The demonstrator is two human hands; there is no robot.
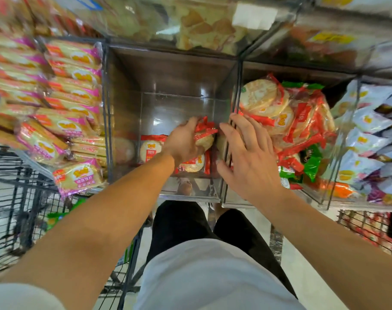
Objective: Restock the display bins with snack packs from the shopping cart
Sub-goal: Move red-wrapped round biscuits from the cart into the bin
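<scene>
A clear display bin [168, 104] in the middle holds only a few red rice-cracker packs [150, 149] on its floor. My left hand [185, 142] reaches into that bin and grips a red rice-cracker pack [205, 135] above the ones lying there. My right hand [246, 153] has its fingers spread straight over the clear divider wall [233, 121] between the middle bin and the bin to its right. That right bin [286, 121] is heaped with red and green cracker packs. A black wire shopping cart [16, 198] stands at lower left with a green pack [56, 218] inside.
The left bin is stacked with pink-and-yellow biscuit packs [74, 101]. White-and-purple packs [374, 139] fill the far right bin. An upper shelf of clear bins [190, 25] overhangs at the top. A second wire basket [367, 229] sits at lower right. My legs stand against the shelf front.
</scene>
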